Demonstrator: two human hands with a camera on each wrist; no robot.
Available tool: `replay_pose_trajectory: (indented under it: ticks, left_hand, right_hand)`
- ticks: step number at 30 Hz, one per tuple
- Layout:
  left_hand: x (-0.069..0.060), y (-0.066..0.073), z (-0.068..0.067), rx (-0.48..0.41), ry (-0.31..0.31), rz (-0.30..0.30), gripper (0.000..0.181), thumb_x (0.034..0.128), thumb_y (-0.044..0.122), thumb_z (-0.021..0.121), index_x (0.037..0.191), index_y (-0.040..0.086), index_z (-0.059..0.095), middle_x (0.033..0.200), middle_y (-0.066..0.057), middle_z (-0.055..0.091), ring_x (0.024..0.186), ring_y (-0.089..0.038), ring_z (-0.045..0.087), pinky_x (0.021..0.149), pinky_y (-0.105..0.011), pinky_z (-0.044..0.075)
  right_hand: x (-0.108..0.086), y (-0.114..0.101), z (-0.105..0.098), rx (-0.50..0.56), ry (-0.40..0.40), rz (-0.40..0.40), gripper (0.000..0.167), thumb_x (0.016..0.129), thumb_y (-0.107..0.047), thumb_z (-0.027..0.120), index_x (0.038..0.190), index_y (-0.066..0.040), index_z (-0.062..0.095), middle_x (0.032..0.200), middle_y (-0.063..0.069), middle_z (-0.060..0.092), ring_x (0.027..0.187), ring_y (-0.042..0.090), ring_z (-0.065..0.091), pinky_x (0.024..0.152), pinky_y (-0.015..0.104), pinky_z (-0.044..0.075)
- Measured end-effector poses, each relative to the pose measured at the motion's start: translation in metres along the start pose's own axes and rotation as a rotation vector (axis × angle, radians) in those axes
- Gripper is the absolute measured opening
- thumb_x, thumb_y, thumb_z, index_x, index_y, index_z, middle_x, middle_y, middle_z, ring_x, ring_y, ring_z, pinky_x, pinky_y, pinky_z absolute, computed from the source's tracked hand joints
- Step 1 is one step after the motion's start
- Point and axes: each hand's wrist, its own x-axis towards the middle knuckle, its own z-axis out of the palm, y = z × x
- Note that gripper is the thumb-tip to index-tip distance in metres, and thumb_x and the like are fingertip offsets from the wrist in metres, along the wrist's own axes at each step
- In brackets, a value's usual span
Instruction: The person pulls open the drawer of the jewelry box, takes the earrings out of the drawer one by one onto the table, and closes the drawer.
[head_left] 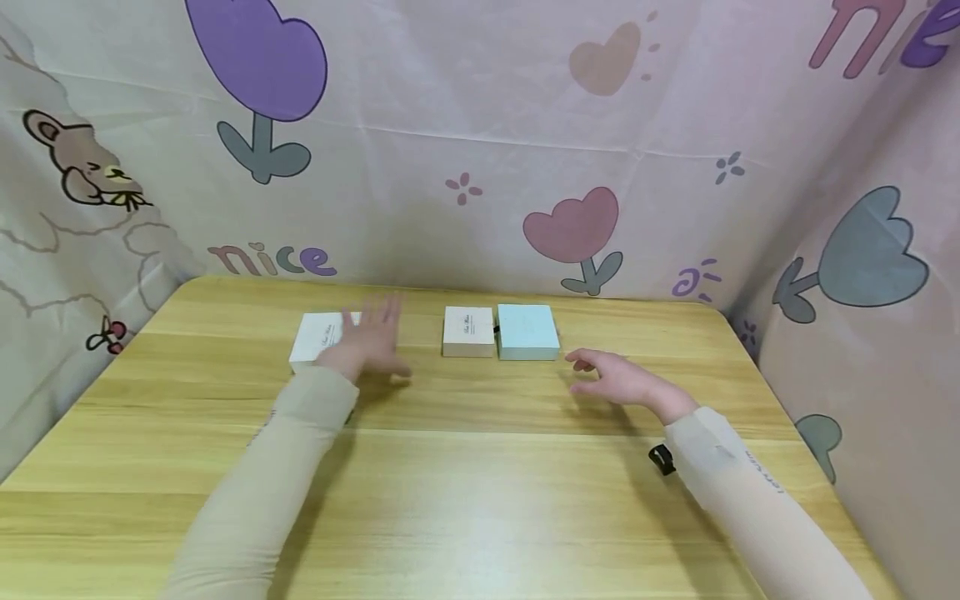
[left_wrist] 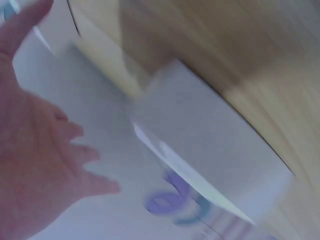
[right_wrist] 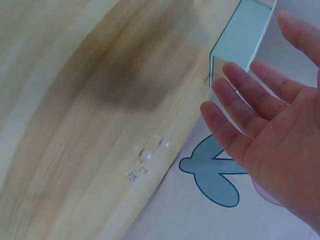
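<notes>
My left hand [head_left: 367,340] is spread over the right part of a white box [head_left: 315,335] with dark lettering; blur hides any contact. In the left wrist view the box [left_wrist: 200,135] lies apart from the fingers. A smaller white box [head_left: 468,327] stands beside a light blue box [head_left: 528,330], a thin dark gap between them. Just right of the blue box, my right hand [head_left: 618,379] hovers with loosely bent fingers and nothing in them. Several tiny shiny pieces [right_wrist: 145,160], some star-shaped and some pearl-like, lie on the table below that hand in the right wrist view.
The wooden table [head_left: 480,500] ends at a patterned cloth [head_left: 420,208] hanging behind and at both sides. A black strap end [head_left: 662,459] hangs below the right sleeve.
</notes>
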Motion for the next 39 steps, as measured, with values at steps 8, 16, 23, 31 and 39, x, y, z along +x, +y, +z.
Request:
replay_pose_trajectory:
  ticks: [8,16,23,31,39]
  left_hand:
    - [-0.028,-0.043,-0.015,-0.02,-0.211,-0.191,0.105,0.0722,0.009,0.063,0.146,-0.006,-0.01,0.146,-0.036,-0.021,0.123,-0.07,-0.014,0.095,-0.081,0.001]
    - [-0.03,-0.038,-0.021,0.018,-0.299,-0.2,0.089,0.0735,-0.009,0.041,0.145,-0.007,-0.013,0.143,-0.041,-0.019,0.117,-0.076,-0.002,0.076,-0.056,0.047]
    - [-0.034,-0.018,-0.022,0.027,-0.293,-0.249,0.088,0.0735,-0.01,0.045,0.145,-0.009,-0.006,0.144,-0.044,-0.011,0.123,-0.07,0.015,0.099,-0.066,0.032]
    - [-0.031,0.003,-0.018,0.113,-0.331,-0.27,0.086,0.0731,-0.014,0.043,0.145,-0.011,-0.004,0.143,-0.045,-0.006,0.122,-0.07,0.017,0.103,-0.069,0.022]
    - [-0.03,0.027,-0.01,0.121,-0.355,-0.283,0.082,0.0787,-0.008,0.043,0.147,-0.007,-0.003,0.146,-0.041,-0.006,0.124,-0.069,0.017,0.103,-0.072,0.02]
  right_hand:
    - [0.002,-0.001,0.002,0.004,-0.004,-0.013,0.054,0.09,-0.021,0.059,0.134,0.006,0.043,0.133,0.025,0.05,0.122,0.04,0.048,0.104,0.053,0.037]
    - [0.005,-0.002,0.002,-0.002,-0.001,-0.026,0.051,0.09,-0.021,0.059,0.131,0.006,0.046,0.131,0.025,0.051,0.121,0.041,0.049,0.103,0.053,0.038]
    - [0.005,-0.003,0.004,0.007,-0.015,-0.027,0.049,0.091,-0.02,0.059,0.13,0.007,0.047,0.13,0.025,0.052,0.12,0.041,0.049,0.103,0.052,0.038]
    - [0.005,-0.003,0.002,0.019,-0.016,-0.032,0.05,0.09,-0.02,0.059,0.13,0.008,0.046,0.131,0.025,0.051,0.121,0.041,0.049,0.103,0.053,0.038]
    - [0.005,-0.003,0.0,0.006,-0.02,-0.027,0.051,0.091,-0.021,0.059,0.131,0.007,0.046,0.131,0.025,0.051,0.12,0.041,0.048,0.102,0.053,0.038]
